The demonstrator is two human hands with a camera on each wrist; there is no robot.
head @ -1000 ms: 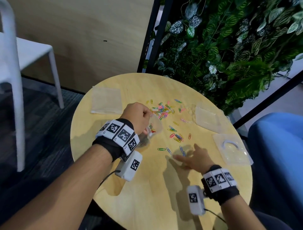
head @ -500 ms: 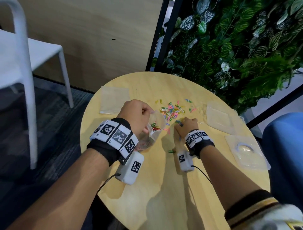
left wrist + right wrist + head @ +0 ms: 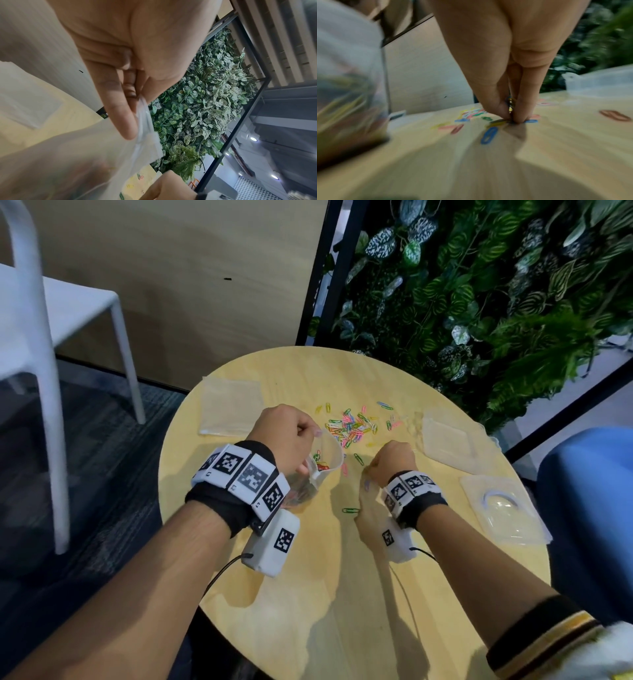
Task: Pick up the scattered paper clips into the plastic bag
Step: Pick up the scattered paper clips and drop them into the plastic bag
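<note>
Head view: left hand (image 3: 287,436) pinches plastic bag (image 3: 327,455) rim.
Right hand (image 3: 394,462): fingers (image 3: 521,108) pinch paper clips (image 3: 511,104) on bench (image 3: 342,594), 3 o'clock of bag.

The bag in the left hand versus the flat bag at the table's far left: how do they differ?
The held bag stands upright with its mouth open, pinched by the left hand; the flat bag lies flat on the table, untouched. The held bag has coloured paper clips inside; no clips show in the flat bag. Both are clear plastic.
</note>
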